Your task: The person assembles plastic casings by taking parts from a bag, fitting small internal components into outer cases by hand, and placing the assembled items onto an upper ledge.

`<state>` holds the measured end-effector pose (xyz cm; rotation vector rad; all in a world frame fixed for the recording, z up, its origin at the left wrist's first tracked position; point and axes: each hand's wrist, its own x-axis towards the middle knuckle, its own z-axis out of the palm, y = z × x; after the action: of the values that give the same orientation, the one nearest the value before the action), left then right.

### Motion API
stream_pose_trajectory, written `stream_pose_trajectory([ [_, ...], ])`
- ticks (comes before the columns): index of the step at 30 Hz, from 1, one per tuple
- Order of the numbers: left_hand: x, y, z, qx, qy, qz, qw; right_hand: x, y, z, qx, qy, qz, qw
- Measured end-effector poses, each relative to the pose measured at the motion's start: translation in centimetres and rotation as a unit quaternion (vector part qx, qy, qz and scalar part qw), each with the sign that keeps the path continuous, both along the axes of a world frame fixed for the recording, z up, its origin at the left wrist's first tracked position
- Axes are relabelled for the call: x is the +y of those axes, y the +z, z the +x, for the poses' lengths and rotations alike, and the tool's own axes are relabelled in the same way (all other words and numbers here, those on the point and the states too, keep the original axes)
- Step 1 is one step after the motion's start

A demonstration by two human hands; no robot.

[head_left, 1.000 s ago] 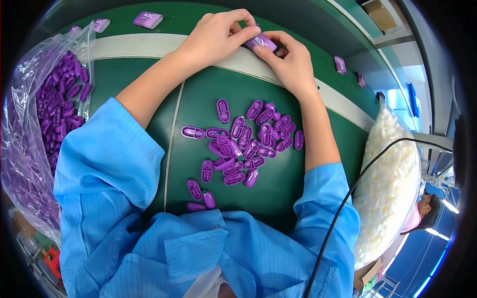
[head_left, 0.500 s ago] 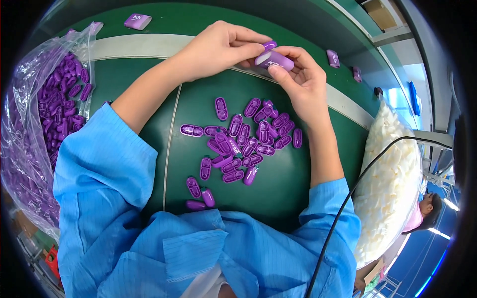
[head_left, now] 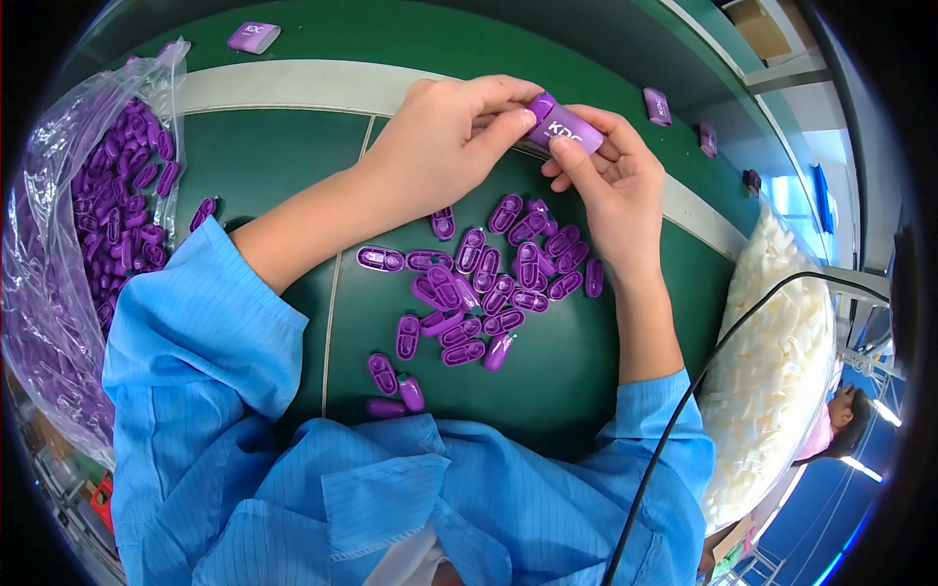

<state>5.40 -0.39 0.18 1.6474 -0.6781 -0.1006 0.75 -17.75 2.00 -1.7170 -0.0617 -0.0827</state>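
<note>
Above the far side of the green tabletop, both my hands meet at one small purple plastic case. My right hand [head_left: 618,181] grips the lilac case body [head_left: 578,128], thumb on its printed front and fingers behind. My left hand [head_left: 445,137] pinches a darker purple oval cap [head_left: 539,108] at the case's left end. Cap and body touch; whether the cap is fully seated I cannot tell. Below my hands lie many loose purple oval caps [head_left: 443,288], most with their hollow side up. A few of them lie near my body, one of these a purple cap [head_left: 382,373].
At the left stands a clear plastic bag [head_left: 44,244] full of purple caps, with a stray cap [head_left: 203,213] beside it. Along the far green strip lie a lilac case [head_left: 254,38] and others at right [head_left: 658,106]. A sack of cream pieces [head_left: 767,381] and a black cable [head_left: 684,396] are right.
Both hands have shifted slightly right and nearer to me. The cap, earlier held tilted at the case's open end, now lines up against it. The case has turned so its printed front shows more.
</note>
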Motion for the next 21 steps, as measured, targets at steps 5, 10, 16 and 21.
stream_pose_trajectory([
  [5, 0.20, 0.19, 0.25, 0.037, -0.024, -0.031, 0.999, -0.10, 0.39, -0.07, 0.004, 0.020, 0.013, 1.000],
  [10, 0.51, 0.44, 0.35, 0.079, -0.044, -0.008, 0.996, -0.23, 0.08, -0.03, 0.028, 0.034, 0.027, 0.999],
  [16, 0.34, 0.34, 0.40, 0.076, -0.064, -0.026, 0.995, -0.09, 0.02, -0.17, 0.009, 0.000, -0.033, 0.999],
  [21, 0.53, 0.53, 0.62, 0.123, -0.056, 0.017, 0.991, -0.05, 0.28, 0.00, 0.003, -0.022, -0.063, 0.998],
])
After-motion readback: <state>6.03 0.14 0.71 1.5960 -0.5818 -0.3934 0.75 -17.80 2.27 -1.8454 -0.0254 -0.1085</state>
